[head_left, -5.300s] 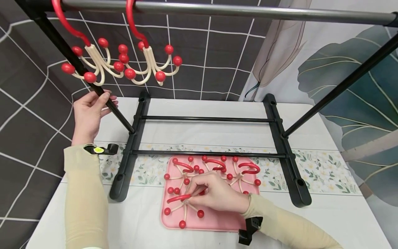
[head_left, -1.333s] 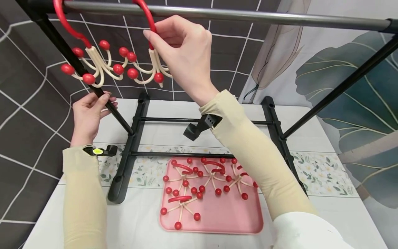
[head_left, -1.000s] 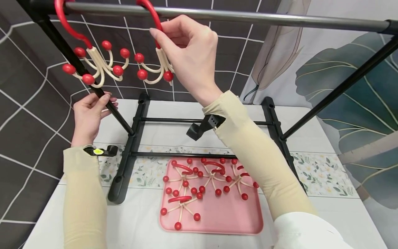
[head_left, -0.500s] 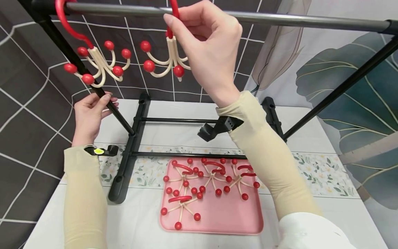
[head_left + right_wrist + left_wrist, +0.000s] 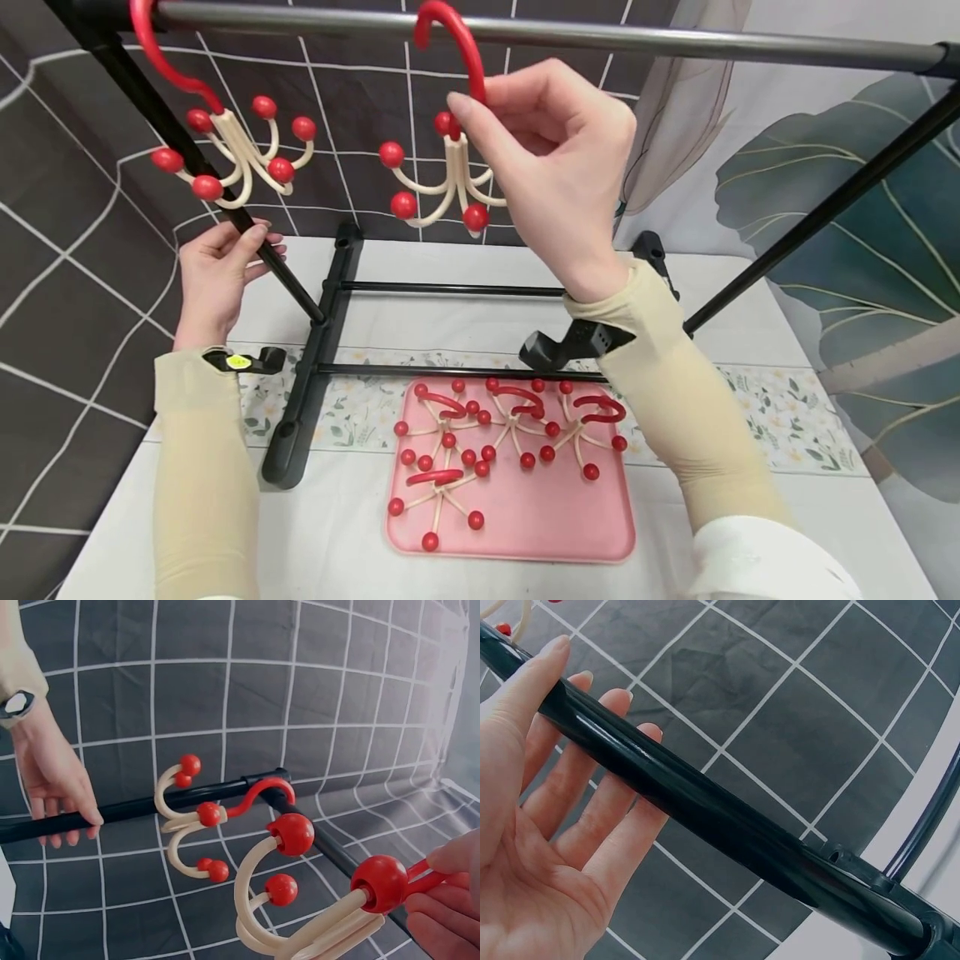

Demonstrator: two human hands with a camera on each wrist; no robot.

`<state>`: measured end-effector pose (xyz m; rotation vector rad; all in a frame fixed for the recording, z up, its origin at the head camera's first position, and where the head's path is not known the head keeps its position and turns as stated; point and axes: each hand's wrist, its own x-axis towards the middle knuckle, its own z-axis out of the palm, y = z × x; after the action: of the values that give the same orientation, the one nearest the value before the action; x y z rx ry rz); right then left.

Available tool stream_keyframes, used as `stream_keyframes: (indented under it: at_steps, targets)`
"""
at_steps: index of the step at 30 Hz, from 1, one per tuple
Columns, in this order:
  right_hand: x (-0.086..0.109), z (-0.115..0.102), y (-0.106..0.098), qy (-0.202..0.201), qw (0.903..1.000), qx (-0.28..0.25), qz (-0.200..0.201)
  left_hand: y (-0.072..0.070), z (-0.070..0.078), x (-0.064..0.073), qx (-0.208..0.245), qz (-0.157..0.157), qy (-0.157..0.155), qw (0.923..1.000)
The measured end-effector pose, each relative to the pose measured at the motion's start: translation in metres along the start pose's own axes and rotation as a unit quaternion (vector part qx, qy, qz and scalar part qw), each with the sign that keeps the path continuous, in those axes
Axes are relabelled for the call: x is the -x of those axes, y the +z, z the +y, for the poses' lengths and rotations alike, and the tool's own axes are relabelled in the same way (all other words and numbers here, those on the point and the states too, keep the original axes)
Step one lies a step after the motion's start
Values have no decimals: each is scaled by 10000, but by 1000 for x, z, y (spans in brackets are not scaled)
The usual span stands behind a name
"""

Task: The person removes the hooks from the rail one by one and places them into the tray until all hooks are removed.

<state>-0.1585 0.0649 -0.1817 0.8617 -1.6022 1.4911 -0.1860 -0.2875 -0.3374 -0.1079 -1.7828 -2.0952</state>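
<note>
up high, right hand [image 5: 558, 167] pinching a pronged hanger [image 5: 455, 167] by its red hook [image 5: 471, 54] at the rail [image 5: 675, 46], second hanger [image 5: 237, 142] on the left end, left hand [image 5: 213, 279] gripping the post [image 5: 288, 281], four hangers [image 5: 513, 423] toward the tray's [image 5: 555, 517] far and left edges

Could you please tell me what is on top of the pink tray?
Four red-hooked hangers lie on the pink tray: three across its far half, one nearer, at the left. The surface directly beneath their parts is hidden.

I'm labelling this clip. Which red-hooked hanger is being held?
The hanger pinched by the right hand; one other hanger hangs at the left end of the bar, four others lie on the pink tray.
</note>
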Motion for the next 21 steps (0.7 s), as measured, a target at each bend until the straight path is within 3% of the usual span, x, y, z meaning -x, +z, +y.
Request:
stream_keyframes:
  at_steps: [2,9,12,21]
  targets:
    - [6,-1,-4,217,9997,-2,100,1,0,0,-7,-4,-18,10000]
    - [27,5,-24,124,9998,161,-94,1,1,1,-113,27,-54,9999]
    - [39,9,-32,225,9989,230,-340,1,1,0,-158,36,-55,9999]
    - [79,4,-57,1029,9880,256,-1123,2,2,0,-131,9,-39,9999]
